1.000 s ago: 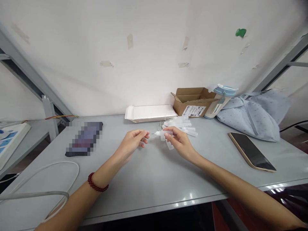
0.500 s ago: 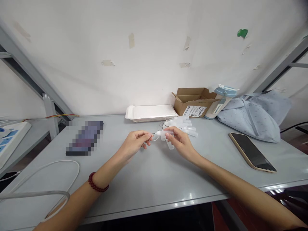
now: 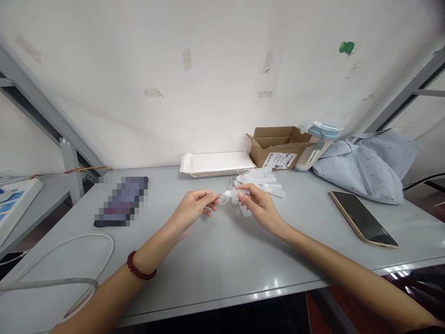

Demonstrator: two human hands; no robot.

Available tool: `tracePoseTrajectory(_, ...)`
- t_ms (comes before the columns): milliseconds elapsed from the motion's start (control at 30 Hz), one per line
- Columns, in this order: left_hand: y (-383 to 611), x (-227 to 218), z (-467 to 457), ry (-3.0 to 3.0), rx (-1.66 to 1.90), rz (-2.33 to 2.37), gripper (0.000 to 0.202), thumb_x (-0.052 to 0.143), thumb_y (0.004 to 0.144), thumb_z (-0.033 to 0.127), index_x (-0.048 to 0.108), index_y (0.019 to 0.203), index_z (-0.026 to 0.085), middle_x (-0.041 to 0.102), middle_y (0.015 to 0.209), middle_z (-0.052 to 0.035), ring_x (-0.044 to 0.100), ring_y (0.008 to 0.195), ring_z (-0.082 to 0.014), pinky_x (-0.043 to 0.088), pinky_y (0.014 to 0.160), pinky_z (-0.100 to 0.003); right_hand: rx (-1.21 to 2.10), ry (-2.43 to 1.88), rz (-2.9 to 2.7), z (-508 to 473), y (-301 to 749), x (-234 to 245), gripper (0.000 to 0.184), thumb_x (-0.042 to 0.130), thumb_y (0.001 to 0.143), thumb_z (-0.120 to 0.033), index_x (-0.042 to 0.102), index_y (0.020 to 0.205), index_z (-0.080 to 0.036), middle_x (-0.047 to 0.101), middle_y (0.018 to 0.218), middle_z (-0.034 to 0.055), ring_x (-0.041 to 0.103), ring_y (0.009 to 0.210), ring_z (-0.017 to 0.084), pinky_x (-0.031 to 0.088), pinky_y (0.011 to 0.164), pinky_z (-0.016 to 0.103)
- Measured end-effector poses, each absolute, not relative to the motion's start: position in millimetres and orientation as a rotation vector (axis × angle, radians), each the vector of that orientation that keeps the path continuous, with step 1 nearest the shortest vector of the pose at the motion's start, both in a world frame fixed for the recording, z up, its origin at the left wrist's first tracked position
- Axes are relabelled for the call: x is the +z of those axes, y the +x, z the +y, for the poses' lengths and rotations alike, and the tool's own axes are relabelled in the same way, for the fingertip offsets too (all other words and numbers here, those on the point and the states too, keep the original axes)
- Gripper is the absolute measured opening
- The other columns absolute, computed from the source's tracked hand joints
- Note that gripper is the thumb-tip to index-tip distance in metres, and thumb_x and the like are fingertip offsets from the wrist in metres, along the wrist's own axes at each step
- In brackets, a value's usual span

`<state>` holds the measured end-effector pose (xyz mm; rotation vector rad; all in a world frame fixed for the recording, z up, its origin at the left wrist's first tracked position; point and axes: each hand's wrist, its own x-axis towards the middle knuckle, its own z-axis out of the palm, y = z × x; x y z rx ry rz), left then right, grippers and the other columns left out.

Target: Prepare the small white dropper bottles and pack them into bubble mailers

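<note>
the left hand [image 3: 196,206] has thumb and forefinger pinched on one end of a thin white plastic loop [image 3: 224,203]; from here i can't make out whether a cap sits between them. the right hand [image 3: 261,204] grips a small, translucent white plastic bottle [image 3: 232,194], lying sideways with its thin, dark needle tip [image 3: 221,194] aimed at the left fingertips. i have that bottle between the two hands, over the glossy grey tabletop [image 3: 208,269], just beside a heap of similar translucent bottles [image 3: 257,176]. i'd rate the needle as the weak point: if the hands meet off line, it could bend or prick a finger. too firm a squeeze could push out any contents, though i can't see whether there are any. a hard tug might stretch the loop, and a careless right knuckle could scatter the heap.
</note>
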<state>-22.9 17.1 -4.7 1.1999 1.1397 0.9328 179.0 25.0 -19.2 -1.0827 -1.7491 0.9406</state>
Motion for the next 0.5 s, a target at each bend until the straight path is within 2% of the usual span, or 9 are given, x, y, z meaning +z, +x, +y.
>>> tracePoseTrajectory(500,-22.5,-7.0,18.4,1.162,0.945,1.091,0.024,0.061,0.078,0.036,0.065,0.072,0.013,0.060,0.078,-0.0047,0.053,0.068,-0.0126,0.041,0.059,-0.026,0.956,-1.089,-1.766,25.6,179.1,-18.0,0.029,0.048,0.087,-0.041,0.059,0.101,-0.017,0.058,0.075,0.0012,0.053,0.068,0.013,0.042,0.059,0.025)
